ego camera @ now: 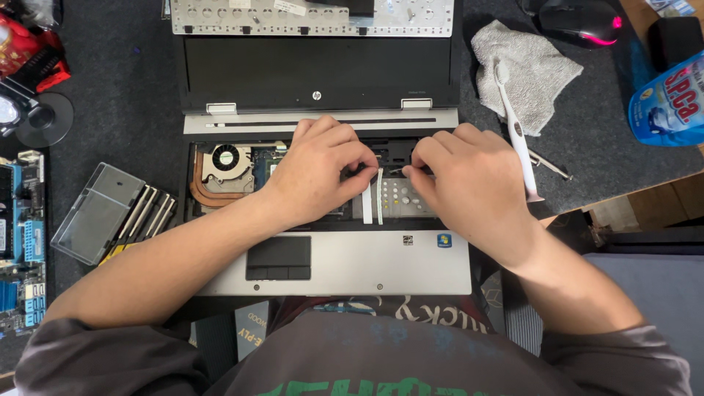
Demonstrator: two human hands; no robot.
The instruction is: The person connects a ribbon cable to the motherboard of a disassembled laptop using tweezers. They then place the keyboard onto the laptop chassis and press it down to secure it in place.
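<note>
1. At the far left edge we see a blue circuit board (18,242).
2. Right of it lies a clear case (92,213) with screwdrivers (147,213) beside it.
3. In the middle sits the open laptop (411,264), its keyboard bay bare; a fan (226,158) and copper pipe (199,187) show at the bay's left.
4. The removed keyboard (315,16) lies face down beyond the laptop's screen.
5. Our left hand (315,172) rests in the bay, fingers curled tight, tips pinched at something too small to make out.
6. Two white ribbon cables (372,202) lie between the hands, just near of the fingertips.
7. Our right hand (466,183) curls the same way, thumb and forefinger nearly closed; we cannot tell what they hold.
8. Right of the laptop lie a white toothbrush (517,132), a grey cloth (532,62), a mouse (583,20) and a blue bottle (671,103).
</note>
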